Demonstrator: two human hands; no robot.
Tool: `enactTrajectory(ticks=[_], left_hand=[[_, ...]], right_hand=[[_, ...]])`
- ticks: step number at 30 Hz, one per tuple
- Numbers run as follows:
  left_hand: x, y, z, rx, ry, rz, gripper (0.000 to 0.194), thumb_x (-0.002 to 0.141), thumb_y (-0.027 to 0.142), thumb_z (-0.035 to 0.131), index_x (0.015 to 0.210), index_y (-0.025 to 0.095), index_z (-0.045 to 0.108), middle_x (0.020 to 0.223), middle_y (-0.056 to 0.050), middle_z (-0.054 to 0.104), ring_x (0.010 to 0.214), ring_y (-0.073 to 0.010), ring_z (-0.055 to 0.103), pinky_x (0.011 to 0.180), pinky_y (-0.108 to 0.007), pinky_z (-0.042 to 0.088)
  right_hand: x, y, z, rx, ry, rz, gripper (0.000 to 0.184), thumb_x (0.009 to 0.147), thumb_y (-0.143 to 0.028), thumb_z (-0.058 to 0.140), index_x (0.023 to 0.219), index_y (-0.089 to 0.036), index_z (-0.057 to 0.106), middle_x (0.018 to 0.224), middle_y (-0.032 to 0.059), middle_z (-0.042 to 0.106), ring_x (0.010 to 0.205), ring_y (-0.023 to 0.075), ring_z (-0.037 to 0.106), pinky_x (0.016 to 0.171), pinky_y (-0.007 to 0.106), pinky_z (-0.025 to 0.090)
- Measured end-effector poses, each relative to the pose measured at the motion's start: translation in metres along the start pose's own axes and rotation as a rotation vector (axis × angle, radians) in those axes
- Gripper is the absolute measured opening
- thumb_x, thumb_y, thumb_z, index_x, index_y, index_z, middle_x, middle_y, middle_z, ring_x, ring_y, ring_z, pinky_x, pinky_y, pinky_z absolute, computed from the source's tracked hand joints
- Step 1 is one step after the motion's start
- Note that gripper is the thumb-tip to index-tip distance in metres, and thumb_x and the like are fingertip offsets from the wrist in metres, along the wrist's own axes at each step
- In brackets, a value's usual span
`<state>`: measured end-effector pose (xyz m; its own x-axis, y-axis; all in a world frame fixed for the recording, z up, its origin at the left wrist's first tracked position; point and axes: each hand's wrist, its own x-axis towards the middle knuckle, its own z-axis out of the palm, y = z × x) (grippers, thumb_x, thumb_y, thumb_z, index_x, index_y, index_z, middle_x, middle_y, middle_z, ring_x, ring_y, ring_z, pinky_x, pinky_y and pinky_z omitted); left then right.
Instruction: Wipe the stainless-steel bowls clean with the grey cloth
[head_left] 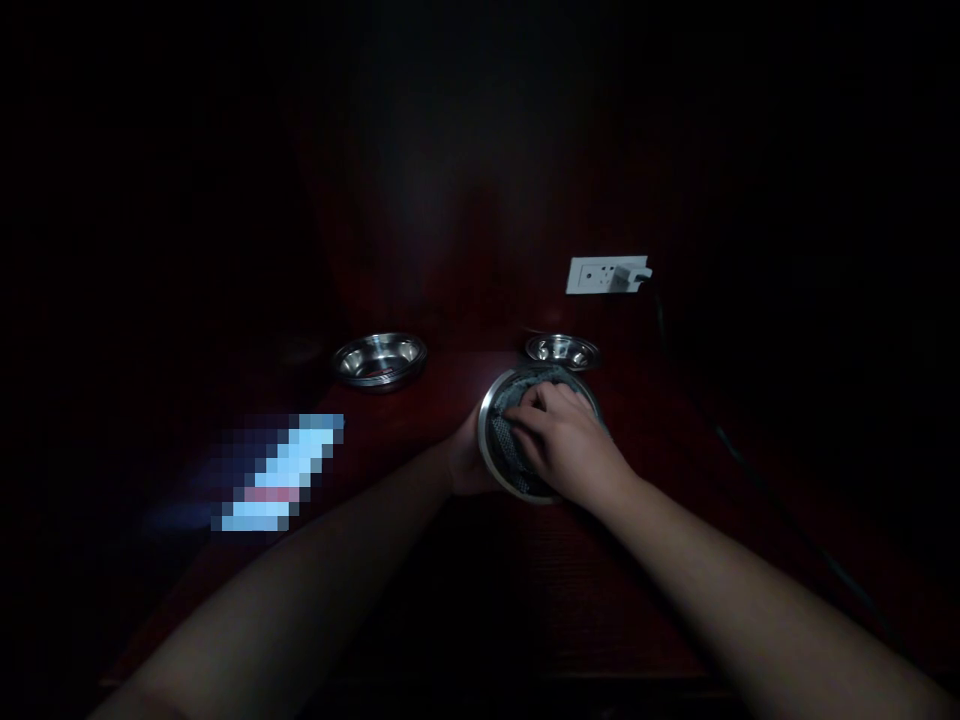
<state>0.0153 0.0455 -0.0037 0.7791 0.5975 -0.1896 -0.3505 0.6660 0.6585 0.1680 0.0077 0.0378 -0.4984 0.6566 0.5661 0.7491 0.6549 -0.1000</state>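
Note:
My left hand grips a round metal bowl from its left side, the fingers hidden behind it. The bowl is tilted so its opening faces me. Inside it lies a dark grey, textured cloth. My right hand reaches into the bowl with bent fingers pressed on the cloth. Part of the cloth disappears beneath that hand.
Shiny steel bowls, apparently stacked, stand at the back left of the dark red table. Another steel dish sits behind the held bowl. A bright pixelated patch glows at left. A wall socket holds a plug; a cable runs along the right.

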Motion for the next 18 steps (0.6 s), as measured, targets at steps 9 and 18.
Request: enactTrajectory(ticks=[9, 18], left_hand=[[-0.0027, 0.0017, -0.0018, -0.014, -0.038, 0.006, 0.063, 0.084, 0.062, 0.034, 0.111, 0.013, 0.063, 0.093, -0.012, 0.071, 0.086, -0.025, 0.066, 0.081, -0.04, 0.049], [-0.0017, 0.0043, -0.0024, 0.006, 0.099, -0.001, 0.075, 0.078, 0.073, 0.031, 0.121, 0.018, 0.058, 0.114, -0.012, 0.064, 0.099, -0.0285, 0.06, 0.086, -0.045, 0.045]], right_hand=[[-0.0014, 0.003, -0.0004, 0.061, -0.004, -0.09, 0.032, 0.085, -0.019, 0.054, 0.115, -0.021, 0.065, 0.121, 0.0092, 0.06, 0.11, 0.0261, 0.05, 0.093, 0.045, 0.043], [-0.0047, 0.0028, 0.0063, 0.057, -0.159, -0.021, 0.045, 0.086, -0.019, 0.049, 0.131, -0.021, 0.053, 0.145, 0.0064, 0.043, 0.135, 0.0301, 0.033, 0.106, 0.052, 0.034]])
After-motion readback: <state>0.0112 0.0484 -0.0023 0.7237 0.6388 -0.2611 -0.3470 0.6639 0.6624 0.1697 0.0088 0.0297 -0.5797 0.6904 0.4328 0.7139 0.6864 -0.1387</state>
